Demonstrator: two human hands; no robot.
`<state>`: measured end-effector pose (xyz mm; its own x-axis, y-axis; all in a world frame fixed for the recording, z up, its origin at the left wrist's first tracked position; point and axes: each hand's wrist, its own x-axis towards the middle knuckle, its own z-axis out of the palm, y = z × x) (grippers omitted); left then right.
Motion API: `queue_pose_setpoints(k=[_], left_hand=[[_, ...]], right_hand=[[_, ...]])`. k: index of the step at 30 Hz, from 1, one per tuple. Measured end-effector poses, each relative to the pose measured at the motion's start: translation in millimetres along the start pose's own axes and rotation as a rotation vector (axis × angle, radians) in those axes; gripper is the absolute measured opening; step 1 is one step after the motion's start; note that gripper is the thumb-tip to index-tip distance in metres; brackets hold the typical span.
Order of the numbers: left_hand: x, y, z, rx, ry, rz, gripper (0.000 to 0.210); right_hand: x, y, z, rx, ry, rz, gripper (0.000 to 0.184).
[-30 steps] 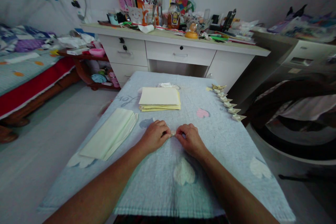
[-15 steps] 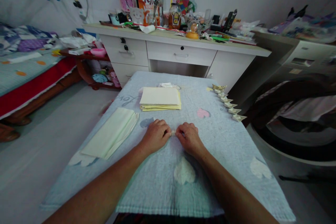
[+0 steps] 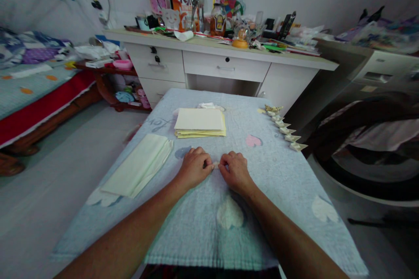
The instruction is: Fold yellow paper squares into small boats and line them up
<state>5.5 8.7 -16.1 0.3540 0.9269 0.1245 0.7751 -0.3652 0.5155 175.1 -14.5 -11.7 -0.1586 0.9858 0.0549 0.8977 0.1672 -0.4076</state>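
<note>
Between my hands is a small folded piece of pale paper [image 3: 215, 165], low over the cloth-covered table [image 3: 278, 213]. My left hand [image 3: 196, 167] pinches its left end, and my right hand [image 3: 235, 170] pinches the right end; the fingers hide most of it. Beyond the hands lies a stack of cream and yellow paper [image 3: 199, 120]. Left of my left hand rests a bundle of pale green paper sheets [image 3: 137, 165]. Several folded paper boats [image 3: 288, 132] stand in a row along the table's right edge, a patterned piece at the far end.
A white desk [image 3: 225, 65] crowded with jars, a clock and bags stands behind the table. At left is a bed [image 3: 39, 83] beside a low wooden shelf [image 3: 104, 69]. A front-loading washing machine [image 3: 369, 78] stands at right. A crumpled white scrap [image 3: 207, 105] lies behind the paper stack.
Almost nothing differs. Both hands keep their pinch on the folded paper, with only a slight shift of the fingers; the surrounding things stay where they were.
</note>
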Motion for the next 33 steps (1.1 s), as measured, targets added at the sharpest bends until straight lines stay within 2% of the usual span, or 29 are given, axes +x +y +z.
queue_pose_setpoints(k=[7, 15, 21, 26, 33], left_hand=[[0.3, 0.6, 1.5, 0.033, 0.012, -0.070, 0.011], [-2.1, 1.7, 1.8, 0.028, 0.000, -0.052, 0.009], [-1.9, 4.5, 1.3, 0.002, -0.011, -0.055, 0.016], [-3.4, 3.5, 0.2, -0.059, -0.017, -0.020, 0.013], [-6.1, 5.9, -4.4, -0.158, -0.043, 0.061, 0.005]], right_hand=[[-1.2, -1.0, 0.9, 0.002, 0.029, 0.013, 0.008], [-0.5, 1.2, 1.1, 0.007, 0.018, -0.008, 0.006], [-1.7, 6.2, 2.3, 0.082, 0.017, -0.032, 0.008], [-5.6, 9.9, 2.0, 0.122, 0.061, -0.027, 0.017], [-9.4, 10.3, -5.5, 0.156, 0.012, -0.122, 0.014]])
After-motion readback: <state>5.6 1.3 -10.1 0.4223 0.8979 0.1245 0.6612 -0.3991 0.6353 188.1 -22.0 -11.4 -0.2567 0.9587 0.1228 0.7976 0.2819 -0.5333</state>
